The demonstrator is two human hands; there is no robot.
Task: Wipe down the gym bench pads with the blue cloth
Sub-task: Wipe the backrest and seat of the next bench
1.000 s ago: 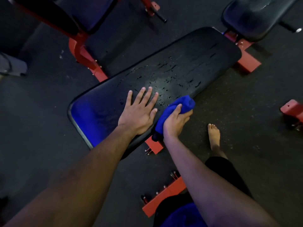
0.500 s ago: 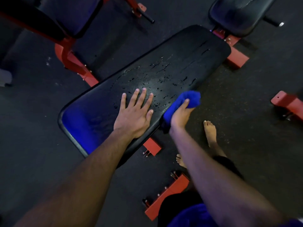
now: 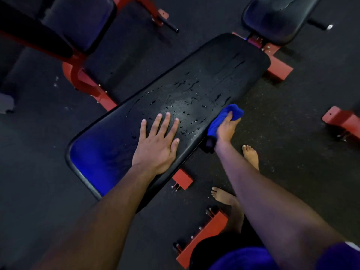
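Note:
A long black bench pad (image 3: 224, 61) runs diagonally across the view, with droplets of liquid scattered over its middle. My left hand (image 3: 157, 145) lies flat on the pad with its fingers spread. My right hand (image 3: 227, 129) grips the bunched blue cloth (image 3: 224, 117) against the pad's right edge. A smaller black seat pad (image 3: 278, 18) sits beyond the far end of the long pad.
Red steel frame feet (image 3: 278, 69) stick out from under the bench on the dark rubber floor. Another bench with a red frame (image 3: 81, 78) stands at the upper left. A red bracket (image 3: 342, 121) is at the right, and my bare feet (image 3: 251, 156) stand beside the bench.
My right hand has slid the blue cloth farther along the pad's right edge, away from me. My left hand stays flat on the pad. My second foot has come into view.

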